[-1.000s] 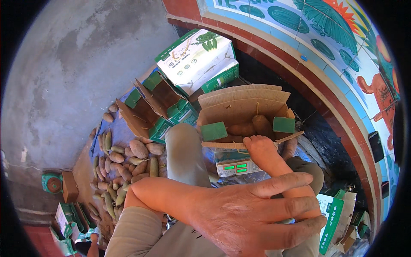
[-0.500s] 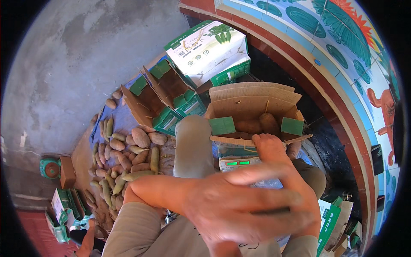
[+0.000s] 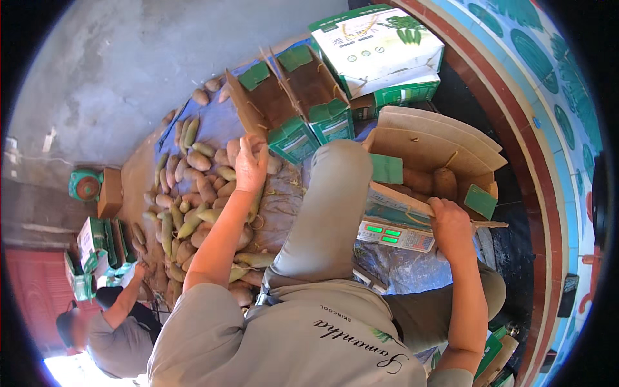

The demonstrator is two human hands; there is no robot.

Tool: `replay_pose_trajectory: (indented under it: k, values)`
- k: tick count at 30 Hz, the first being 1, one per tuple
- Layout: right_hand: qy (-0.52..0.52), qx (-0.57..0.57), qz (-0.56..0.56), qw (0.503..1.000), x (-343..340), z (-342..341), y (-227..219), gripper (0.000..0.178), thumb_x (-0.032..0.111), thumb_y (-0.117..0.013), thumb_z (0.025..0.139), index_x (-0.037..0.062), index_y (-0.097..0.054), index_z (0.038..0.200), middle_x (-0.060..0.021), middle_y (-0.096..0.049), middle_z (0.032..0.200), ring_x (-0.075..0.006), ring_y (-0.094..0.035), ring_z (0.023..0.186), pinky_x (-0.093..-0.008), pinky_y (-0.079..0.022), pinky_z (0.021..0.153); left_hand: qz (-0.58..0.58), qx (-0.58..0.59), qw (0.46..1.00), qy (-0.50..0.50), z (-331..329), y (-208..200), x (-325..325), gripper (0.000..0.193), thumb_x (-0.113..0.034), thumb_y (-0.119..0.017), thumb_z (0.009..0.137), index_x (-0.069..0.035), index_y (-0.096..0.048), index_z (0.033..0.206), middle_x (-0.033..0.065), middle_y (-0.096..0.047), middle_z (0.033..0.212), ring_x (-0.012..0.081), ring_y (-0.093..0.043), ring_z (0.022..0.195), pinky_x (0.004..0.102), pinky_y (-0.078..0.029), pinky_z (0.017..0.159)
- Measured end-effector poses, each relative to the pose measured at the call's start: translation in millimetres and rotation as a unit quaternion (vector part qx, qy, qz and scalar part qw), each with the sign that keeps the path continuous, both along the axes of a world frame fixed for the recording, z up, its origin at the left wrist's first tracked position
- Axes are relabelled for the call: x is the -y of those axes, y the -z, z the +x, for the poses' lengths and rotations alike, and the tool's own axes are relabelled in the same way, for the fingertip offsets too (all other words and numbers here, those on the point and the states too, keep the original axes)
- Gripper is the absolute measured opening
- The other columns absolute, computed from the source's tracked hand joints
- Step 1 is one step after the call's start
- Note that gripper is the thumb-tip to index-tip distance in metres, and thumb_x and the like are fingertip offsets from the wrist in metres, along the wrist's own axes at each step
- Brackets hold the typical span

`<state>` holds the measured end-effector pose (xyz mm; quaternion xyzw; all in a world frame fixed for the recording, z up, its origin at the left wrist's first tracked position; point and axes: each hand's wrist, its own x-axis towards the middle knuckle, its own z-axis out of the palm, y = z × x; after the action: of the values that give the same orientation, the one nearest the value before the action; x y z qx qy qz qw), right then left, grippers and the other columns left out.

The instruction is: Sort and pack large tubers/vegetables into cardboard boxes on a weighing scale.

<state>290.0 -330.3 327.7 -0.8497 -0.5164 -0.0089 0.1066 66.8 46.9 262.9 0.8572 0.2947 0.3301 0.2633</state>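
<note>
My left hand (image 3: 250, 166) hangs over the upper part of a pile of brownish sweet potatoes (image 3: 205, 187) and long green radishes (image 3: 191, 223). Its fingers are half bent and apart, close to a brown tuber (image 3: 222, 157), with nothing visible in them. On the right, my right hand (image 3: 450, 227) grips the near flap edge of an open cardboard box (image 3: 412, 138) with green tabs. Some brown tubers (image 3: 445, 183) lie inside that box. Beneath it is a digital scale (image 3: 391, 236) with lit green displays.
Two open boxes (image 3: 293, 138) stand beyond the pile, beside a closed white-and-green carton (image 3: 377, 45). At lower left another person (image 3: 122, 329) reaches toward the pile, near more green-and-white boxes (image 3: 97, 248). A tiled wall (image 3: 548, 90) curves along the right. My knee (image 3: 342, 174) rises between pile and scale.
My left hand has swung from in front of my body out to the pile. My right hand stays at the box, whose near flap has tilted. The view has shifted, showing more of the other person.
</note>
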Motion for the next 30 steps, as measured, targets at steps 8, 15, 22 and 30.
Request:
replay_pose_trajectory:
  k: [8, 15, 22, 30]
  values:
    - [0.022, -0.019, -0.011, 1.000, -4.7, 0.9, -2.0, 0.018, 0.001, -0.055, 0.071, 0.0061, -0.057, 0.089, -0.0123, -0.058, 0.076, -0.0309, -0.059, 0.076, -0.0405, -0.048, 0.067, -0.160, -0.427, 0.872, -0.180, -148.8, 148.9, 3.9, 0.045, -0.022, -0.061, 0.079, -0.007, -0.043, 0.118, 0.0243, -0.057, 0.106, 0.0392, -0.055, 0.100, 0.0467, -0.044, 0.085]
    - [0.029, -0.036, -0.004, 0.999, -12.6, 0.6, -7.7, 0.024, 0.000, -0.059, 0.069, 0.0061, -0.058, 0.092, -0.0139, -0.058, 0.078, -0.0329, -0.058, 0.076, -0.0415, -0.047, 0.067, -0.266, -0.550, 0.765, -0.207, -195.9, 168.5, 19.0, 0.057, -0.027, -0.060, 0.078, -0.013, -0.039, 0.129, 0.0180, -0.045, 0.127, 0.0356, -0.046, 0.116, 0.0437, -0.041, 0.095]
    - [0.034, -0.039, -0.001, 0.999, -15.1, 1.8, -9.9, 0.028, -0.001, -0.060, 0.068, 0.0064, -0.058, 0.095, -0.0141, -0.059, 0.080, -0.0341, -0.058, 0.077, -0.0426, -0.046, 0.068, -0.112, -0.574, 0.747, -0.317, -203.3, 138.9, -12.3, 0.066, -0.021, -0.064, 0.075, -0.019, -0.036, 0.134, 0.0098, -0.029, 0.142, 0.0292, -0.027, 0.132, 0.0453, -0.033, 0.101]
    - [0.046, -0.026, 0.002, 0.999, -20.4, 2.2, -9.5, 0.030, -0.002, -0.060, 0.066, 0.0059, -0.059, 0.095, -0.0142, -0.059, 0.082, -0.0343, -0.058, 0.078, -0.0427, -0.046, 0.069, -0.122, -0.624, 0.700, -0.326, -230.4, 121.7, -68.0, 0.085, -0.022, -0.070, 0.071, -0.023, -0.023, 0.142, 0.0051, -0.019, 0.149, 0.0271, -0.019, 0.137, 0.0507, -0.027, 0.104]
